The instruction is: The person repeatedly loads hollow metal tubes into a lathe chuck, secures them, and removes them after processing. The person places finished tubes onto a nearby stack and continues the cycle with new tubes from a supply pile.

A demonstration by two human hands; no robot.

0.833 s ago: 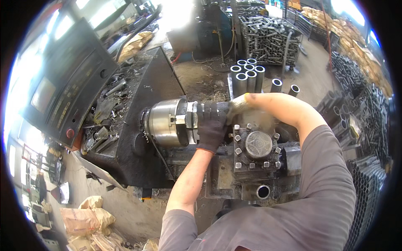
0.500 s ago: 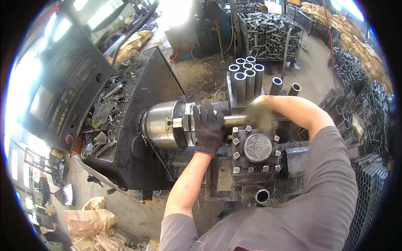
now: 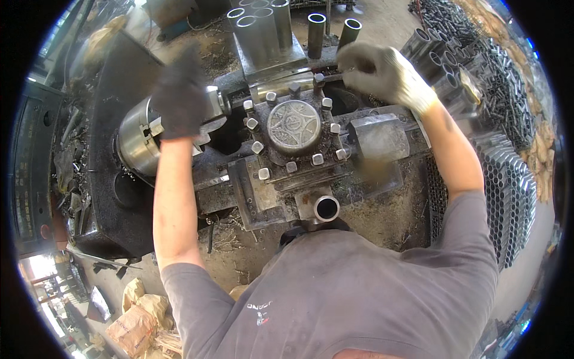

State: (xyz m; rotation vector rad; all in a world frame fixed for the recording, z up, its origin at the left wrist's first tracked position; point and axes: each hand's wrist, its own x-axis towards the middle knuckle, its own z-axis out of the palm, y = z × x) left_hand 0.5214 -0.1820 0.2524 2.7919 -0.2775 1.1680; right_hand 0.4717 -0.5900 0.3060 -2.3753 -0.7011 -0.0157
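My left hand (image 3: 181, 99), in a dark glove, is over the jaws of the steel lathe chuck (image 3: 139, 134). Motion smears its fingers, so their grip cannot be made out. Off to the right, my right hand (image 3: 382, 75) wears a pale glove with a dark palm. Its fingers curve apart with nothing seen between them, close to an upright steel tube (image 3: 350, 31). A second tube (image 3: 316, 36) stands just left of that one. Between my hands sits the square tool post (image 3: 293, 128), ringed with bolts. Behind it a shiny cylinder (image 3: 280, 87) lies crosswise, partly hidden.
Several tubes (image 3: 257, 36) stand grouped on a block behind the tool post. One short tube (image 3: 326, 208) stands near my body. Stacked tubes (image 3: 508, 191) and heaped metal parts (image 3: 496, 78) fill the right side. Paper sacks (image 3: 140, 323) lie at lower left.
My view has shifted, so the machine appears further left. My right hand has left the bar beside the chuck and moved right toward the standing tubes. My left hand remains near the chuck, now blurred.
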